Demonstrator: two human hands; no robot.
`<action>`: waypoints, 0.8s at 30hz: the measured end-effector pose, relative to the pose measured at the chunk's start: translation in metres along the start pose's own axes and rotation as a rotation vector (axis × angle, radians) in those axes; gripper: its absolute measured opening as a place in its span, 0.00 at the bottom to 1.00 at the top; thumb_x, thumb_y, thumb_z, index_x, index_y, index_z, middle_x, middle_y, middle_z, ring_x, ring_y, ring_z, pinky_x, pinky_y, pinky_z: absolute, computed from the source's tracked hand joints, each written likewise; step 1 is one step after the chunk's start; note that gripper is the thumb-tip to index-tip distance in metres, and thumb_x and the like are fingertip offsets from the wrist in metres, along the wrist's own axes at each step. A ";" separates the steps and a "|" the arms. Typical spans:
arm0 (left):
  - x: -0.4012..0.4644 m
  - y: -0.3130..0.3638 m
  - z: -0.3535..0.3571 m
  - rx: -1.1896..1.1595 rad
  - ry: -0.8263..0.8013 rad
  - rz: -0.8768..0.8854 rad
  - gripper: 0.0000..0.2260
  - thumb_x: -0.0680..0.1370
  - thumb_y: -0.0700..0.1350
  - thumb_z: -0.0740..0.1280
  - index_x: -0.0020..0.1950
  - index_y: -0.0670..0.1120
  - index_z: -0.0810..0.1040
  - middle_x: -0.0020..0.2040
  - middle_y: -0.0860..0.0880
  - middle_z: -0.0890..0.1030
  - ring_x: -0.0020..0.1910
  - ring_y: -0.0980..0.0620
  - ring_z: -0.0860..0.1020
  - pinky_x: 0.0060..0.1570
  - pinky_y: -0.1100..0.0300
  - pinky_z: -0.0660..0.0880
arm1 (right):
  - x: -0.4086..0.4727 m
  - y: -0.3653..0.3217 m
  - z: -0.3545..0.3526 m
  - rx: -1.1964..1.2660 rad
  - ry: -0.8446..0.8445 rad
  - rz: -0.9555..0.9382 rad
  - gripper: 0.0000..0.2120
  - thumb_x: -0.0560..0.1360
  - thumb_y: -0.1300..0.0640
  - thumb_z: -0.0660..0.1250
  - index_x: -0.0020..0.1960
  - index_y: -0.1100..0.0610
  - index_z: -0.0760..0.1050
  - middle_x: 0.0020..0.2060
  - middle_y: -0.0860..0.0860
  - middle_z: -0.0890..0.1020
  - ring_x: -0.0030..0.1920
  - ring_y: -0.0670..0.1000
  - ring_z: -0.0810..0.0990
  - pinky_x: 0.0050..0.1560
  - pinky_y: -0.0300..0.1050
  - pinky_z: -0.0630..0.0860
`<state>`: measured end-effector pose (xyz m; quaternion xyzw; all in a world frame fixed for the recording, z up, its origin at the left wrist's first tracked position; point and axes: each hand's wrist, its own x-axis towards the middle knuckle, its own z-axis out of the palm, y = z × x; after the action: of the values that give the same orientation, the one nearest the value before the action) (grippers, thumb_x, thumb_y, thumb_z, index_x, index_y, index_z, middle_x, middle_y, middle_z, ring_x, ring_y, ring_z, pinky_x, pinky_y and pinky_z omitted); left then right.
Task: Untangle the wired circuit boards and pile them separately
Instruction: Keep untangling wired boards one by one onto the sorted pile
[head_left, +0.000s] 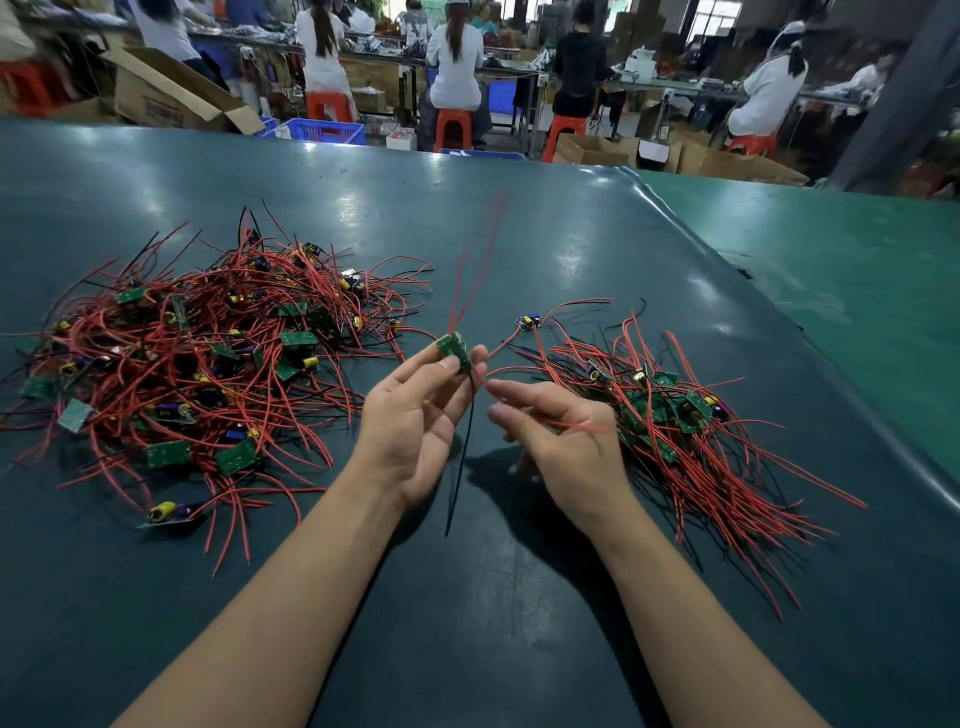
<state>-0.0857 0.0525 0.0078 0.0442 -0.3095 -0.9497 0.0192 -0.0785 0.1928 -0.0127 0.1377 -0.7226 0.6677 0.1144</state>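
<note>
Head view: left hand (415, 415) is pinching a green circuit board (454, 352) in its grip; right hand (561, 441), fingers loose, is touching a red wire (582, 427); cardboard box (171, 98) print unreadable.

tangled pile (192, 358) L on table (571, 234) | sorted pile (675, 415) R | held board (454, 351) btwn, above table

Left hand (415, 415): bare, no glove, ring or watch. Right hand (566, 441): likewise bare. Forearms uncovered, no sleeves in view.
</note>
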 end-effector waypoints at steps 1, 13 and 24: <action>0.000 0.002 0.000 -0.028 0.005 -0.015 0.07 0.78 0.29 0.60 0.51 0.35 0.77 0.47 0.36 0.81 0.42 0.47 0.84 0.43 0.62 0.81 | -0.002 0.002 0.001 -0.078 -0.052 -0.062 0.17 0.72 0.72 0.71 0.54 0.54 0.83 0.43 0.51 0.83 0.42 0.47 0.81 0.38 0.37 0.78; -0.006 -0.003 -0.002 0.329 -0.097 -0.159 0.09 0.73 0.38 0.70 0.52 0.38 0.80 0.44 0.40 0.85 0.40 0.50 0.85 0.37 0.64 0.80 | 0.002 -0.006 -0.008 0.221 0.118 0.182 0.07 0.74 0.52 0.70 0.44 0.53 0.85 0.29 0.51 0.77 0.26 0.49 0.71 0.22 0.37 0.68; -0.012 -0.005 -0.002 0.594 -0.281 -0.240 0.01 0.66 0.41 0.73 0.34 0.45 0.84 0.36 0.42 0.84 0.33 0.49 0.83 0.35 0.61 0.79 | 0.006 -0.007 -0.009 0.409 0.139 0.341 0.06 0.71 0.57 0.73 0.36 0.56 0.84 0.25 0.52 0.72 0.26 0.49 0.67 0.32 0.43 0.63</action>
<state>-0.0731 0.0555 0.0041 -0.0474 -0.5646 -0.8104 -0.1491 -0.0819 0.2009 -0.0036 -0.0117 -0.5758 0.8173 0.0193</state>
